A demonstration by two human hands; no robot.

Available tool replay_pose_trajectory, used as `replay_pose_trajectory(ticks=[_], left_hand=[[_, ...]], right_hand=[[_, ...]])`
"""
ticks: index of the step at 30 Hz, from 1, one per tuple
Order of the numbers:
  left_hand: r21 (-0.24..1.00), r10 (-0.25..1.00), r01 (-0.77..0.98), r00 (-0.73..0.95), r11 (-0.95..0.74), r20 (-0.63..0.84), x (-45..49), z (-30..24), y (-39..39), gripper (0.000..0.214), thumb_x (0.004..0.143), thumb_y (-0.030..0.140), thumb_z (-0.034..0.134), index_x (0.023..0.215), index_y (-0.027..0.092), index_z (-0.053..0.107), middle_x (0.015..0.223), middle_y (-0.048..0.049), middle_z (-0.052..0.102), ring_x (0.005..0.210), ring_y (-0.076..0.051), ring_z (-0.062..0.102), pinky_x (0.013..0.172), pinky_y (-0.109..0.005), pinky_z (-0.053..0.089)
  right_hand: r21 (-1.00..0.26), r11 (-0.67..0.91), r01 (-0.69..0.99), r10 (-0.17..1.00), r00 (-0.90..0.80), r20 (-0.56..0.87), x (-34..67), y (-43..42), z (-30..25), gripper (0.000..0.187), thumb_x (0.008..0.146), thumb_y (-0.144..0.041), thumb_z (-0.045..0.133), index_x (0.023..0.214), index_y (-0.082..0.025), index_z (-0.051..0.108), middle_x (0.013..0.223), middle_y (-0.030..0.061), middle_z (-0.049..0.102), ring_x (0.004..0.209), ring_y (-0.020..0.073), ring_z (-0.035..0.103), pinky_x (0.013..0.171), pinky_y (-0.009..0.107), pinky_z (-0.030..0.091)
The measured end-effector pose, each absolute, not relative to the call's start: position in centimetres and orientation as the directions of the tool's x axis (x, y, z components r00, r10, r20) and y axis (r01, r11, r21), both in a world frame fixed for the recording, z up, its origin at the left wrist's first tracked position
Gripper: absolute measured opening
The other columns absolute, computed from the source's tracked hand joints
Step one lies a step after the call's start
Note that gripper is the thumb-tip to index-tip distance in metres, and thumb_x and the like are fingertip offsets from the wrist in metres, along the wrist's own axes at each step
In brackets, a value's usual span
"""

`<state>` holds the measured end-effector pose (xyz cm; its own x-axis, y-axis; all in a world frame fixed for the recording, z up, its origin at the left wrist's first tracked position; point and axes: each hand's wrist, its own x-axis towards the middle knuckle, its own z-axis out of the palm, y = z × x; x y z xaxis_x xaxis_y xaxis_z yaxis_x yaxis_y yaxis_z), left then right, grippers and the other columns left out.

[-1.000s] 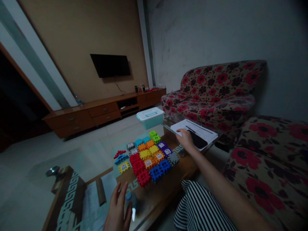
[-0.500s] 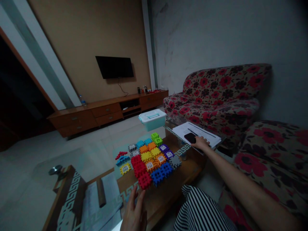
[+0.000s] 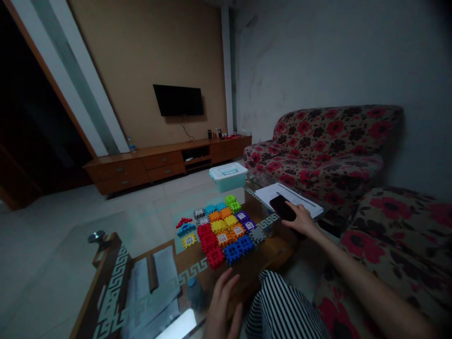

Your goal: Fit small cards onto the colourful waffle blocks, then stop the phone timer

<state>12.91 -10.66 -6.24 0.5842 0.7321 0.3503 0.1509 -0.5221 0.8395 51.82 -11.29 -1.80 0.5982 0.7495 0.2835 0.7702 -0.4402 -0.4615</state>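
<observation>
My right hand (image 3: 302,219) grips a black smartphone (image 3: 282,207) by its near side, over the edge of a stack of white papers (image 3: 269,192). A dark pen (image 3: 296,199) lies across those papers. Near the front edge of the glass-topped coffee table (image 3: 192,272), my left hand (image 3: 223,306) is held with its fingers apart and nothing in them. Just beyond its fingertips are red interlocking plastic blocks (image 3: 207,240). Blue blocks (image 3: 238,249), yellow blocks (image 3: 225,223) and other colours sit beside them in rows.
A lidded turquoise storage box (image 3: 229,181) stands behind the blocks. Left of my left hand are a bottle (image 3: 194,293) and a brown tube (image 3: 152,274), seen at or under the glass. A flowered sofa (image 3: 325,136) stands to the right; a low wooden cabinet (image 3: 165,165) runs along the far wall.
The phone has come up off the papers in my right hand and moved slightly toward me. My left hand has drawn back rightward from the red blocks. The view has shifted slightly left.
</observation>
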Motion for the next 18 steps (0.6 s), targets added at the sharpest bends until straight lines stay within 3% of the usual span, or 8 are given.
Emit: replay_pose_trajectory(ticks=[2,5,8,11,13,16,18], left_hand=[[0.95,0.711,0.025,0.669,-0.312,0.216,15.3,-6.0,-13.2,0.049,0.089,0.037,0.048,0.136,0.024,0.049,0.144,-0.014,0.046,0.121,-0.027,0.056,0.097,-0.04,0.05],[0.998,0.602,-0.052,0.798,0.027,0.025,19.7,-6.1,-17.7,0.083,0.077,0.048,0.066,0.148,0.024,0.031,0.151,-0.0153,0.036,0.124,-0.03,0.053,0.087,-0.033,0.053],[0.959,0.594,-0.193,0.804,0.206,0.034,24.0,-7.0,-22.1,0.108,0.066,0.056,0.073,0.152,0.019,0.019,0.158,-0.0169,0.02,0.136,-0.034,0.039,0.09,-0.034,0.052],[0.911,0.742,-0.34,0.668,0.234,0.059,26.6,-8.7,-25.5,0.101,0.068,0.055,0.073,0.149,0.012,0.028,0.157,-0.0185,0.022,0.144,-0.031,0.023,0.112,-0.034,0.033],[0.879,0.815,-0.394,0.579,0.266,0.013,27.3,-9.9,-27.0,0.096,0.066,0.049,0.077,0.145,0.013,0.037,0.155,-0.0186,0.027,0.145,-0.031,0.022,0.117,-0.034,0.024],[0.792,0.828,-0.476,0.558,0.383,-0.066,27.1,-11.0,-28.0,0.098,0.056,0.045,0.084,0.141,0.018,0.043,0.152,-0.0177,0.035,0.142,-0.035,0.028,0.113,-0.038,0.033],[0.718,0.774,-0.491,0.624,0.493,-0.105,26.6,-11.3,-28.1,0.104,0.05,0.045,0.088,0.141,0.022,0.043,0.15,-0.0175,0.039,0.139,-0.039,0.033,0.103,-0.042,0.045]], right_hand=[[-0.566,-0.288,0.772,0.757,0.546,0.359,48.9,-14.9,-1.1,0.079,0.068,-0.04,0.069,0.14,-0.02,0.045,0.114,0.0113,0.056,0.114,0.03,0.053,0.101,0.041,0.039],[-0.722,-0.152,0.675,0.761,0.546,0.35,44.1,-20.0,-0.4,0.079,0.07,-0.044,0.064,0.142,-0.022,0.04,0.122,0.0106,0.053,0.119,0.0286,0.051,0.103,0.041,0.04],[-0.818,-0.123,0.562,0.741,0.601,0.301,39.9,-23.6,-0.7,0.08,0.067,-0.041,0.066,0.141,-0.025,0.041,0.124,0.01,0.051,0.12,0.0295,0.051,0.104,0.042,0.039],[-0.873,-0.157,0.462,0.677,0.694,0.246,37.3,-25.9,-2.0,0.079,0.06,-0.037,0.071,0.135,-0.031,0.049,0.123,0.0102,0.052,0.118,0.0326,0.051,0.104,0.044,0.038],[-0.896,-0.183,0.404,0.644,0.738,0.202,36.6,-27.1,-3.2,0.078,0.056,-0.035,0.075,0.131,-0.031,0.053,0.123,0.0112,0.053,0.118,0.0342,0.05,0.105,0.045,0.037],[-0.963,-0.13,0.235,0.622,0.776,0.105,37.1,-29.1,-4.3,0.072,0.059,-0.044,0.075,0.127,-0.029,0.057,0.127,0.0114,0.055,0.123,0.0337,0.047,0.107,0.044,0.036],[-0.999,-0.034,-0.018,0.641,0.766,-0.036,38.1,-30.2,-4.4,0.068,0.064,-0.055,0.073,0.124,-0.026,0.06,0.126,0.0114,0.06,0.121,0.0331,0.051,0.104,0.045,0.039]])
